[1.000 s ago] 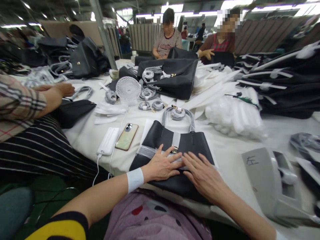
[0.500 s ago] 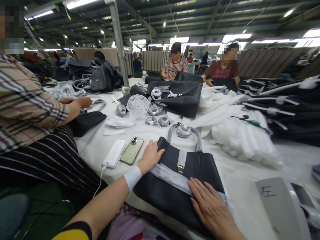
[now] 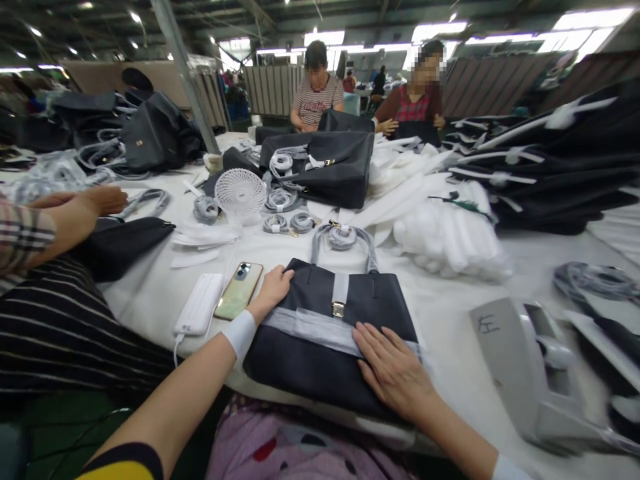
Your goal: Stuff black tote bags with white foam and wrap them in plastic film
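Observation:
A black handbag lies flat on the white-covered table, its wrapped handles pointing away from me. A gold clasp sits under a strip of white wrapping, and a band of translucent film crosses the bag's front. My left hand rests at the bag's upper left edge, thumb and fingers on its corner. My right hand lies flat with fingers stretched over the film and the bag's right side. A coiled wrapped strap is between the handles.
Left of the bag are a phone and a white power bank. Beyond stand a small fan and more black bags. A grey tape dispenser is at right. A co-worker's hands are at left.
The view has turned right, so most things appear further left. My left hand has shifted to the bag's edge, and the bag's upper left corner now lies flatter. My right hand stays on the film.

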`<state>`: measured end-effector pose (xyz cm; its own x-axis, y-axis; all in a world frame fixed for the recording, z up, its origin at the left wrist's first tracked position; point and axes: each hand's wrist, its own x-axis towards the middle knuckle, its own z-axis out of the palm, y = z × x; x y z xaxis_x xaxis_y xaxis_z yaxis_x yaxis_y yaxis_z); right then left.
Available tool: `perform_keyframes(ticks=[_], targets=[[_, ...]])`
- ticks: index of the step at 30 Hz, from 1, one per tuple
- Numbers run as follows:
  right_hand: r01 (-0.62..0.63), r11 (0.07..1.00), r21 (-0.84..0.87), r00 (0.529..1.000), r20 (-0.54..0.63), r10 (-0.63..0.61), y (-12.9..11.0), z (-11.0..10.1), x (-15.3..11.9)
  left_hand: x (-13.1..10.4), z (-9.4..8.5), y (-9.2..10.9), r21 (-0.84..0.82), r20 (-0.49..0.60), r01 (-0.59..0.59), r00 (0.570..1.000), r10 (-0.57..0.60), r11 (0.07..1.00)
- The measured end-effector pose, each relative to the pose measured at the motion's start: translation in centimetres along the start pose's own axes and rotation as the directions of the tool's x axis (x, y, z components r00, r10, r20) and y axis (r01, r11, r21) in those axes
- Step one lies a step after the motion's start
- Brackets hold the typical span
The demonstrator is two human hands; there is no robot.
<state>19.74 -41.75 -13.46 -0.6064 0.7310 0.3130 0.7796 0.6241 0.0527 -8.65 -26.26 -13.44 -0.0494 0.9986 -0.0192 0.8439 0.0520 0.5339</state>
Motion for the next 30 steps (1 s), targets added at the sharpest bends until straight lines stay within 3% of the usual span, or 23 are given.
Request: perform_keyframes(ticks=[6,12,15,18,19,20,21,23,24,25,26,27,30], targets=[[-0.034,0.999,0.027,0.999,0.016,0.034,0.0,0.3,-0.6,0.2,0.1,-0.8,-0.085,0.057,0.027,0.998,-0.022,0.996],[-0.035,0.998,0.059,0.999,0.041,0.032,0.1,-0.1,-0.7,0.2,-0.1,-1.5,-0.026,0.142,-0.080,0.986,0.082,0.996],[-0.041,0.996,0.074,0.999,0.039,0.038,0.1,-0.2,-0.6,0.1,-1.2,-0.3,0.081,0.134,-0.133,0.983,0.121,0.988],[-0.049,0.995,0.089,0.998,0.033,0.046,0.1,-0.1,-0.7,-1.4,-2.4,2.8,0.179,0.067,-0.232,0.972,0.223,0.956],[-0.050,0.994,0.095,0.998,0.035,0.047,0.1,-0.1,-0.7,-2.3,-2.4,4.1,0.208,0.048,-0.329,0.944,0.326,0.921],[-0.050,0.994,0.099,0.998,0.040,0.046,0.1,0.0,-0.8,-3.6,-2.2,5.4,0.222,0.047,-0.455,0.888,0.457,0.862],[-0.051,0.993,0.102,0.998,0.046,0.046,0.1,0.1,-0.9,-5.0,-1.7,6.6,0.217,0.070,-0.599,0.797,0.600,0.770],[-0.048,0.993,0.107,0.998,0.047,0.043,0.1,0.3,-1.1,-8.2,0.2,8.3,0.105,0.164,-0.822,0.570,0.805,0.560],[-0.040,0.993,0.108,0.998,0.042,0.036,0.1,0.5,-1.1,-9.8,1.4,8.7,0.044,0.208,-0.876,0.479,0.853,0.481],[-0.032,0.994,0.106,0.999,0.033,0.029,0.1,0.6,-1.2,-11.2,2.7,8.9,0.015,0.231,-0.901,0.424,0.876,0.433],[-0.024,0.995,0.102,0.999,0.023,0.022,0.1,0.8,-1.3,-12.4,4.0,8.9,0.016,0.238,-0.907,0.411,0.880,0.420],[-0.016,0.995,0.096,1.000,0.019,0.014,0.1,0.9,-1.3,-13.3,5.1,8.7,0.037,0.239,-0.903,0.424,0.873,0.428],[-0.007,0.997,0.077,1.000,0.020,0.005,0.1,1.0,-1.3,-14.6,7.3,8.1,0.133,0.211,-0.854,0.520,0.828,0.503]])
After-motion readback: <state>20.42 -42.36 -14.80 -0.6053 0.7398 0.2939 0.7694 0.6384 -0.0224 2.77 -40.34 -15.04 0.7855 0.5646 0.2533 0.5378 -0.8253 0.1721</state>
